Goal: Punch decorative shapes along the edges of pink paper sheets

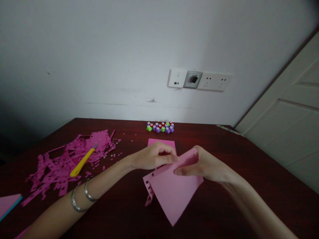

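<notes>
"So, what are those two hands holding?"

"A pink sheet [178,194], hanging over the middle of the table [122,212] with one corner pointing toward the near edge. The right hand [203,162] is gripping its right side, thumb lying across the front."

"And the left hand [156,156]?"

"It's pinching the sheet's upper edge between thumb and fingers. A band with star-shaped holes [149,189] is dangling by the sheet's left side; I can't tell whether it's joined on."

"Anything just beyond?"

"Another pink paper [161,142] is lying flat, partly hidden behind the left hand. Past it, purple, green and red pieces with eye-like tops [160,127] are clustering near the far edge."

"What's covering the left part?"

"A tangle of punched pink scraps [62,159], with a yellow-handled tool [83,162] resting on it and tiny cut-outs [96,164] scattering to its right. Nearer the left edge, some pink and blue paper [10,205] is peeking in."

"And over right?"

"A thin patterned strip [230,130] is lying at the far right corner, while socket plates [214,82] are lining the wall [99,59] above."
</notes>
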